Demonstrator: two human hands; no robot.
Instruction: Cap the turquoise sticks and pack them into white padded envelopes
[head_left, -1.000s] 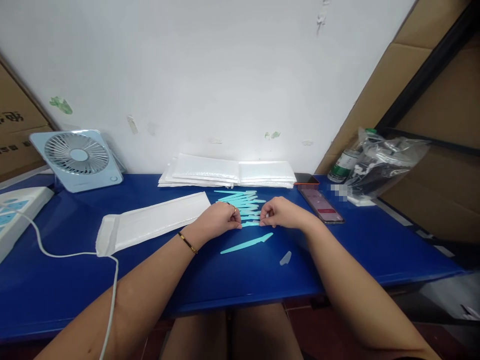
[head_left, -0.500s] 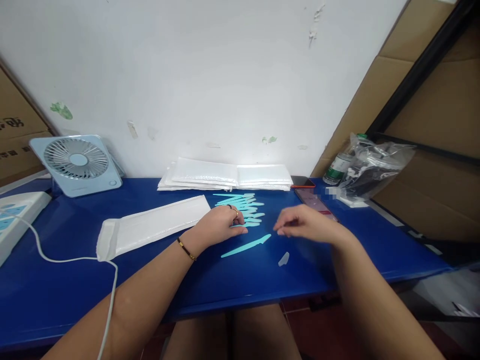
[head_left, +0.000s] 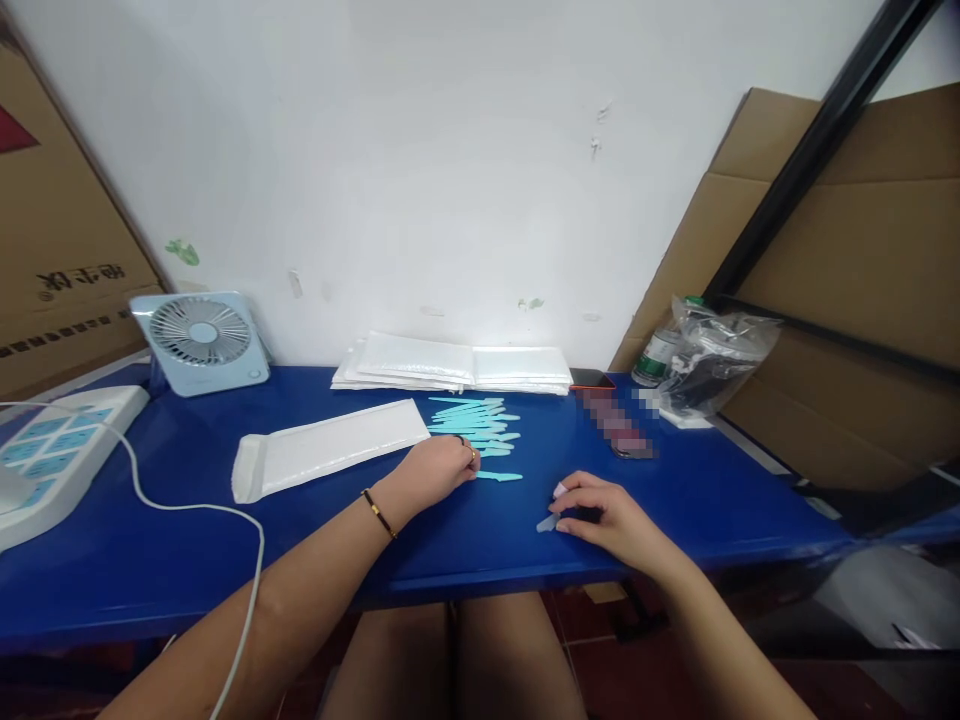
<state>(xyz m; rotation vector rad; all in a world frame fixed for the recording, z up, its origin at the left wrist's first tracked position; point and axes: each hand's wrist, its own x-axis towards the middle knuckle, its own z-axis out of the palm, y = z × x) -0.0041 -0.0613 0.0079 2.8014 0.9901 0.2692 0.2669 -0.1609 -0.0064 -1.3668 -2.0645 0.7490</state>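
Note:
My left hand (head_left: 444, 465) is closed around one end of a turquoise eyebrow razor (head_left: 500, 477), whose other end sticks out to the right. Behind that hand lies a loose pile of similar turquoise razors (head_left: 480, 420). Nearer the table's front edge, my right hand (head_left: 600, 512) has its thumb and fingertips at a small translucent blade cover (head_left: 547, 524). The cover lies low over the blue table (head_left: 465, 555), pinched at its right end. To the left of the pile is a long white padded mailer (head_left: 337, 447).
Stacked white mailers (head_left: 420, 362) rest against the wall. At the left are a light blue fan (head_left: 202, 345), a power strip (head_left: 67, 460) and a white cable (head_left: 202, 507). Phones (head_left: 619, 430), a bottle (head_left: 655, 358) and a clear plastic bag (head_left: 712, 360) sit at the right.
My left hand has come down from the pile onto the single razor in front of it. My right hand has lowered to the blade cover. The camera view has shifted.

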